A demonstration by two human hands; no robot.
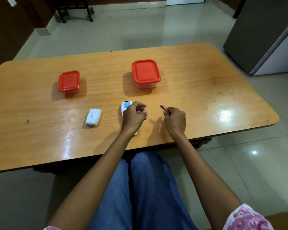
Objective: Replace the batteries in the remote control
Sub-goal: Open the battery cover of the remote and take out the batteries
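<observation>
Hands work at the near edge of a wooden table (189,67). The left hand (133,117) rests over a white remote (125,107) lying lengthwise on the table, fingers loosely curled and pinching nothing that shows. The right hand (174,121), just beside it, pinches a reddish battery (165,109) between thumb and fingers, its tip pointing up and away. A white cover (93,117) lies apart to the left. Two red-lidded boxes (145,73) sit farther back, lids on. Whether the remote's battery bay is open or filled cannot be told. Likely risks: the battery goes in the wrong way round, or slips from the pinch and rolls off the near edge.
</observation>
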